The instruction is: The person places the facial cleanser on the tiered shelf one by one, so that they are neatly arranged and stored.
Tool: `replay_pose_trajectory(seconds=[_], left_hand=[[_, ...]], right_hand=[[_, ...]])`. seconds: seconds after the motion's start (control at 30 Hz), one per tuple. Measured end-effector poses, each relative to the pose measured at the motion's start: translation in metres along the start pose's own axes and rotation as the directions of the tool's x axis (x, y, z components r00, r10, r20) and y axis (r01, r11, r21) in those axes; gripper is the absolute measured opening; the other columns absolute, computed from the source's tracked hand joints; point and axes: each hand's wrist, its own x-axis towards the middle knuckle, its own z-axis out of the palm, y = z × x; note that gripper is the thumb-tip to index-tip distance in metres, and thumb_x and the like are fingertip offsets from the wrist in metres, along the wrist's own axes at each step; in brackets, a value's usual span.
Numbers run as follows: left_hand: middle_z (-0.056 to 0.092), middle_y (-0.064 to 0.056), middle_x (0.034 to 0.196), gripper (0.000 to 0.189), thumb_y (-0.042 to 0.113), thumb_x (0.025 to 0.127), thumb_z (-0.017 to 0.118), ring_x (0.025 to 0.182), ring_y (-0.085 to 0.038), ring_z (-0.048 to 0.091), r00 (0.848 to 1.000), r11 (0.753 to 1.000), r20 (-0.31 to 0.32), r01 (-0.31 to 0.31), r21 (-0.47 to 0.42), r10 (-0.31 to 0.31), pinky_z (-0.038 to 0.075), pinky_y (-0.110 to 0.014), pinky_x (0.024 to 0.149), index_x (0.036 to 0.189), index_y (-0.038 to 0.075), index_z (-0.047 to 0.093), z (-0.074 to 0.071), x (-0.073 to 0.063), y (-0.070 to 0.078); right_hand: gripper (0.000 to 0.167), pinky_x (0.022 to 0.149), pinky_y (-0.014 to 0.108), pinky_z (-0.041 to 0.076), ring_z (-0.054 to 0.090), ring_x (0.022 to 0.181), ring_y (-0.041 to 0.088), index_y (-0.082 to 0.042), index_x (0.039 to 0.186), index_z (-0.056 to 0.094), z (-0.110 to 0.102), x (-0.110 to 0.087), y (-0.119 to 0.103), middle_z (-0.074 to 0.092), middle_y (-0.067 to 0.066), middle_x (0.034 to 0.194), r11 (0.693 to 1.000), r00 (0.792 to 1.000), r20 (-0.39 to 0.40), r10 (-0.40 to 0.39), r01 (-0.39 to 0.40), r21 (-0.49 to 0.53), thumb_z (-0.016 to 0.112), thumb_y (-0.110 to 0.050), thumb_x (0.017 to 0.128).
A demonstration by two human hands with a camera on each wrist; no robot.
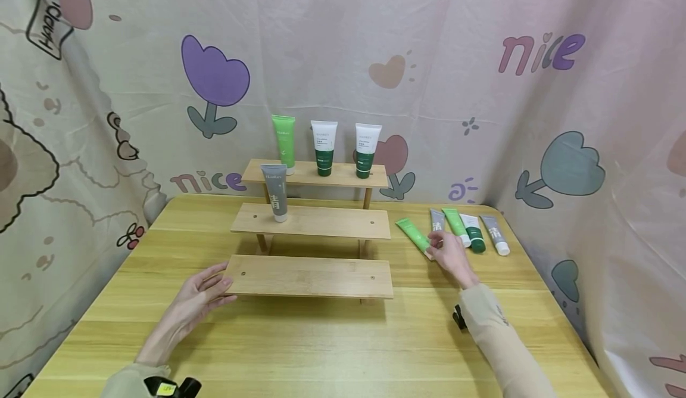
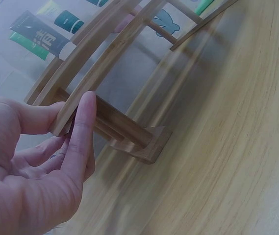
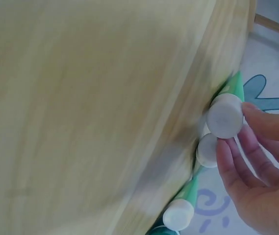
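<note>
A three-tier wooden display stand (image 1: 316, 277) stands mid-table. Its lowest shelf is held at the left end by my left hand (image 1: 200, 294), thumb on top and fingers beneath, as the left wrist view shows. My right hand (image 1: 452, 258) is at the cap end of a green squeeze tube (image 1: 411, 233) lying right of the stand. In the right wrist view, the thumb and fingertips pinch that tube's white cap (image 3: 224, 116). Just beyond lie a grey tube (image 1: 436, 219), another green tube (image 1: 455, 225), a white-and-green tube (image 1: 474, 234) and a second grey tube (image 1: 495, 233).
Upright on the top shelf are a green tube (image 1: 284, 142) and two white-and-green tubes (image 1: 324, 148). A grey tube (image 1: 276, 192) stands at the left of the middle shelf. Patterned cloth (image 1: 321, 46) hangs behind and beside the wooden table (image 1: 300, 350).
</note>
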Motion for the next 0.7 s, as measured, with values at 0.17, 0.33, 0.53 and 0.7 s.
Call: replay_pose_trajectory(seconds=[0.17, 0.33, 0.53, 0.7], left_hand=[[-0.009, -0.04, 0.161, 0.077, 0.014, 0.106, 0.052, 0.103, 0.016, 0.054, 1.0, 1.0, 0.007, -0.018, 0.005, 0.018, 0.061, -0.02, 0.094, 0.158, -0.009, -0.001, -0.0003, 0.0003, -0.0003], [-0.01, -0.04, 0.161, 0.077, 0.014, 0.106, 0.052, 0.102, 0.018, 0.053, 1.0, 1.0, 0.005, -0.016, 0.003, 0.016, 0.061, -0.019, 0.094, 0.158, -0.008, -0.001, -0.0003, 0.0003, -0.0002], [-0.009, -0.04, 0.161, 0.078, 0.014, 0.106, 0.053, 0.102, 0.017, 0.054, 1.0, 1.0, -0.001, -0.004, -0.012, 0.004, 0.061, -0.02, 0.094, 0.158, -0.008, 0.0, -0.0001, 0.0003, 0.0003], [-0.007, -0.04, 0.161, 0.077, 0.013, 0.106, 0.053, 0.102, 0.013, 0.057, 1.0, 1.0, -0.003, -0.003, -0.017, 0.003, 0.061, -0.02, 0.093, 0.158, -0.008, 0.0, -0.0001, 0.0002, 0.0001]], right_hand=[[0.034, 0.085, 0.05, 0.061, 0.069, 0.092, 0.037, 0.011, 0.115, 0.066, 0.0011, 0.0012, -0.0031, 0.071, 0.027, 0.103, 0.999, 0.999, 0.028, 0.036, -0.036, -0.009, 0.072, 0.002, 0.083], [0.039, 0.093, 0.054, 0.059, 0.067, 0.101, 0.04, 0.012, 0.12, 0.064, -0.0011, 0.0029, -0.0065, 0.069, 0.03, 0.114, 0.997, 0.992, 0.103, 0.068, -0.065, -0.032, 0.072, 0.003, 0.082], [0.042, 0.099, 0.057, 0.056, 0.066, 0.109, 0.044, 0.011, 0.122, 0.062, -0.0022, 0.0046, -0.0072, 0.068, 0.032, 0.116, 0.994, 0.978, 0.181, 0.103, -0.096, -0.049, 0.073, -0.001, 0.084], [0.041, 0.098, 0.057, 0.057, 0.066, 0.108, 0.045, 0.011, 0.121, 0.062, -0.0019, 0.0048, -0.0055, 0.069, 0.033, 0.114, 0.994, 0.978, 0.183, 0.101, -0.093, -0.051, 0.073, -0.003, 0.084]])
